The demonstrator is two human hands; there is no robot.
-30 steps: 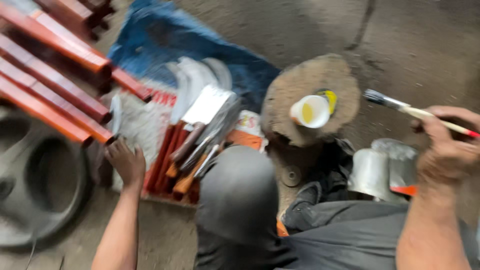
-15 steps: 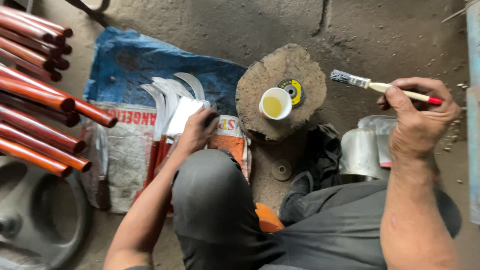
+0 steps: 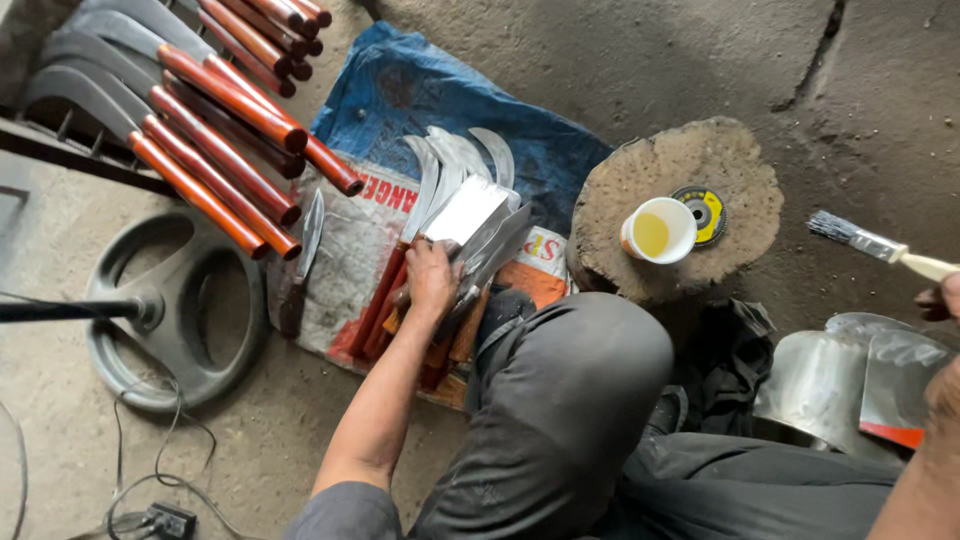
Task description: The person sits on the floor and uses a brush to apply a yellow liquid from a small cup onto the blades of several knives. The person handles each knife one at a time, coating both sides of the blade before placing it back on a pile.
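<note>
**Trainee:** Status of the work, left to right?

**Supervisor:** Far left: a stack of sickles with glossy red-brown handles (image 3: 215, 130) rests on a rack above a round grey wheel-shaped casting (image 3: 175, 305). These handles look coated already; that is a judgement from the sheen.

**Trainee:** And the middle?

**Supervisor:** On the blue and white woven sack (image 3: 400, 110) lies a second batch, the curved-blade sickles (image 3: 455, 200), fanned out with blades pointing away. The left hand (image 3: 432, 280) lies curled on their handles, fingers closing round one of them; none is lifted. One single knife (image 3: 305, 250) lies apart on the sack's left edge.

**Trainee:** The coating supply?

**Supervisor:** A white cup of yellow liquid (image 3: 658, 230) stands on the tree-stump block (image 3: 680, 200), touching a yellow-and-black abrasive disc (image 3: 706, 212).

**Trainee:** Right side?

**Supervisor:** The paintbrush (image 3: 880, 245) is held at its handle by the right hand (image 3: 940, 300), mostly out of frame; the grip cannot be determined. Bristles hang in the air, well apart from the cup. Shiny metal blades (image 3: 850, 385) lie below.

**Trainee:** Progress?

**Supervisor:** Partial. The sack batch appears to remain.
</note>
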